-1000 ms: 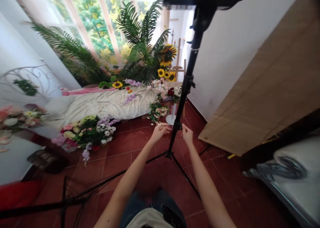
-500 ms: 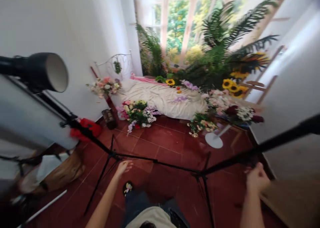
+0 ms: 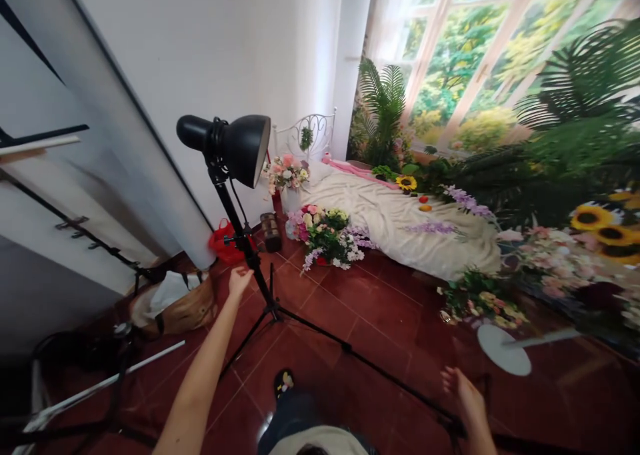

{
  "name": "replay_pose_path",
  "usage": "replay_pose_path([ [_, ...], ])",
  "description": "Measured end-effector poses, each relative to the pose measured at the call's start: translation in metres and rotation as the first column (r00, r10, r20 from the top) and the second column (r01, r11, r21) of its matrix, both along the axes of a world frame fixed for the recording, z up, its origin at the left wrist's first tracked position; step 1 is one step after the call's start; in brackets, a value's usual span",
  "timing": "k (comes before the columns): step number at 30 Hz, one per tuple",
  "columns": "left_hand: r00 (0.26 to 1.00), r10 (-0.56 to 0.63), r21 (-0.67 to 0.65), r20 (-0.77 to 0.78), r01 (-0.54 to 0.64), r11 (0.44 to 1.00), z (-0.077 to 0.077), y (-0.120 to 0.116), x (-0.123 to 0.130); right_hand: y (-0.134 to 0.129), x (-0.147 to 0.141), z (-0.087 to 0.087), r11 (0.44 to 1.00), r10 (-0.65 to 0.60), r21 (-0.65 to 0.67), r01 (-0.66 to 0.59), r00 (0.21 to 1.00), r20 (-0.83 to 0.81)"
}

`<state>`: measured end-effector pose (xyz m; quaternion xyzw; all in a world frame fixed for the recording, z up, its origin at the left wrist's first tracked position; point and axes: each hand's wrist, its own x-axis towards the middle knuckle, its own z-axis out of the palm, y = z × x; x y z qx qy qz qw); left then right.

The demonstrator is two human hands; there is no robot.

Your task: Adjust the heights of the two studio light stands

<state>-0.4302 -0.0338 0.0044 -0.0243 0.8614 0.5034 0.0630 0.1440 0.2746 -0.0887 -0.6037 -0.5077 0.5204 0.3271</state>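
Observation:
My left hand (image 3: 241,281) reaches forward beside the black pole of a light stand (image 3: 253,262). Its fingers are apart, with their tips at the pole; I cannot tell whether they touch it. On top of this stand sits a black lamp head (image 3: 235,145), its opening facing right. At lower right my right hand (image 3: 465,390) is open and holds nothing. Below it runs a black stand leg (image 3: 400,382) along the floor, and a white round-based stand (image 3: 505,350) lies tilted beyond it.
A bed with a cream cover (image 3: 390,222) stands at the back, with flower bunches (image 3: 330,235) before it. A red bag (image 3: 226,242) and a brown bag (image 3: 187,305) lie at left. A white pole (image 3: 115,378) crosses the floor. Palm leaves (image 3: 575,122) fill the right.
The view has swung left. My left hand has moved up to the lamp's pole. My right hand has come away from the right stand's pole and opened.

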Motion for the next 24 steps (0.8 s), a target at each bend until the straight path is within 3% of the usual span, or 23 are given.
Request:
replay_pose_path([
  [2, 0.990, 0.006, 0.006, -0.143, -0.005, 1.000, 0.009, 0.018, -0.027, -0.019, -0.066, -0.011, 0.992, 0.090, -0.087, -0.096, 0.994, -0.068],
  [5, 0.975, -0.055, 0.104, -0.215, 0.078, 0.992, 0.009, 0.039, -0.058, -0.043, -0.157, -0.017, 0.952, 0.262, -0.126, -0.280, 0.955, -0.140],
  [8, 0.977, -0.123, 0.216, -0.177, 0.160, 0.963, -0.004, 0.046, -0.075, -0.064, -0.236, -0.014, 0.874, 0.432, -0.133, -0.468, 0.873, -0.227],
  [14, 0.978, -0.129, 0.306, -0.162, 0.174, 0.936, -0.030, 0.038, -0.090, -0.104, -0.367, -0.001, 0.733, 0.646, -0.078, -0.676, 0.727, -0.232],
  [20, 0.973, -0.143, 0.333, -0.180, 0.197, 0.922, -0.033, 0.032, -0.096, -0.140, -0.492, 0.034, 0.443, 0.880, 0.206, -0.873, 0.467, 0.085],
  [22, 0.970, -0.165, 0.333, -0.177, 0.217, 0.918, -0.034, 0.030, -0.098, -0.148, -0.530, 0.052, 0.314, 0.883, 0.311, -0.897, 0.397, 0.252],
  [24, 0.969, -0.179, 0.346, -0.169, 0.229, 0.910, -0.035, 0.029, -0.100, -0.153, -0.564, 0.070, 0.150, 0.861, 0.402, -0.903, 0.319, 0.396],
])
